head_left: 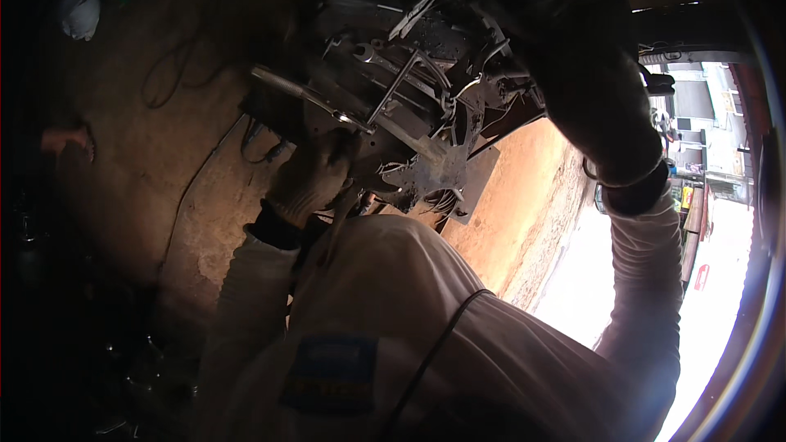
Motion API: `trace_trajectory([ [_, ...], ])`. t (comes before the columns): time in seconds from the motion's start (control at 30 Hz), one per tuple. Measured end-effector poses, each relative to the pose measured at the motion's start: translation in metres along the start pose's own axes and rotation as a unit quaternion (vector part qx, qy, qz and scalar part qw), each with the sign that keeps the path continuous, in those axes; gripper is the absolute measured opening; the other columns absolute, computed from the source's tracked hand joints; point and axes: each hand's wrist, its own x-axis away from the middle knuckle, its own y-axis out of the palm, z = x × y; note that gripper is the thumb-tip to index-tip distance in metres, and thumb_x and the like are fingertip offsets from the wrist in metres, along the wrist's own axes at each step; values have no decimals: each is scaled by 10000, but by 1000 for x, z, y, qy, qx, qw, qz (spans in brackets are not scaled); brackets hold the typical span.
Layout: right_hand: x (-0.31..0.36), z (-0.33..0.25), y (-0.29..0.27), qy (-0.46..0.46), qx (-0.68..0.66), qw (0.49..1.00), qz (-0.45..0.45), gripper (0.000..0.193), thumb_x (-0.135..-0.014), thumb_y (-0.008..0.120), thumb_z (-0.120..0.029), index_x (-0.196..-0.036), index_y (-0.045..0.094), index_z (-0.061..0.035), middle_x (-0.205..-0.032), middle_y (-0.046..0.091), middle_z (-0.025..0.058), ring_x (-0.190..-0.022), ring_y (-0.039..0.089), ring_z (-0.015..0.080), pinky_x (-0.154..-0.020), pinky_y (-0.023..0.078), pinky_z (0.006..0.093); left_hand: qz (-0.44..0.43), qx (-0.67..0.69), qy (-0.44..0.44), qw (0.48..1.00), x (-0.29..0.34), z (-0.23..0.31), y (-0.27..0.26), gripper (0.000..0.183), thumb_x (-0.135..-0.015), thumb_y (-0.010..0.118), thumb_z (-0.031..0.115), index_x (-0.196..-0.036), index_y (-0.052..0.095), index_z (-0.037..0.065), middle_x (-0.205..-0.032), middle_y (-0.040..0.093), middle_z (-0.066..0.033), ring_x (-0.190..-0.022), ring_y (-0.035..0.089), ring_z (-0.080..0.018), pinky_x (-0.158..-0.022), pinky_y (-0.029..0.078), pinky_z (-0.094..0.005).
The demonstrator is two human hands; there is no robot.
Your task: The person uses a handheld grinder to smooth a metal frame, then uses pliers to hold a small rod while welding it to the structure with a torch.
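My left hand (315,176), in a worn work glove, is at the near left edge of a cluttered metal work surface (483,188). Its fingers look curled, with the thumb toward the right; what they close on is lost in shadow. Just beyond it lies a long metal bar (299,90), slanting down to a thin bent metal frame (395,86). My right hand (602,106), in a dark glove, is raised beyond the right side of the surface. Darkness hides its fingers and anything in them. A spanner (368,55) lies among the metal pieces.
A clamp-like metal tool (416,15) lies at the far side. Coiled wire (442,199) sits near the front edge. A dark cable (184,196) trails over the brown ground (221,229) at left. A pale rounded object (80,12) is far left. Bright daylight enters at right.
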Motion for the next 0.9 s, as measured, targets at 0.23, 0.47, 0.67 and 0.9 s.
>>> trace_trajectory([
  [0.23, -13, 18, -16, 7, -58, 996, 68, 447, -903, 634, -120, -1347, 582, -131, -981, 691, 110, -811, 690, 228, -643, 590, 356, 11, 61, 74, 995, -9, -16, 8, 302, -1028, 510, 294, -1033, 642, 23, -714, 605, -79, -607, 597, -156, -552, 467, -313],
  [0.47, 3, 0, 14, -126, 50, 989, 51, 431, -901, 612, -129, -1327, 611, -193, -787, 608, 42, -712, 623, 182, -562, 526, 330, 12, 36, 13, 999, -5, -13, 1, 315, -1022, 507, 293, -1069, 640, 12, -838, 639, -129, -748, 623, -212, -688, 479, -351],
  [0.67, -11, 15, 0, -111, 92, 985, 97, 348, -915, 630, -158, -1262, 636, -125, -926, 668, 63, -801, 658, 219, -638, 544, 328, 31, 7, 58, 998, -8, -20, 2, 332, -1022, 511, 334, -1013, 661, 38, -669, 603, -95, -597, 612, -183, -594, 487, -347],
  [0.9, 3, -7, 32, 47, -209, 968, 133, 361, -908, 628, -84, -1266, 611, -42, -1207, 646, 148, -995, 669, 298, -822, 565, 374, 25, -13, 50, 998, -8, -22, 2, 382, -1025, 502, 394, -1029, 662, 48, -700, 619, -107, -637, 628, -223, -628, 498, -383],
])
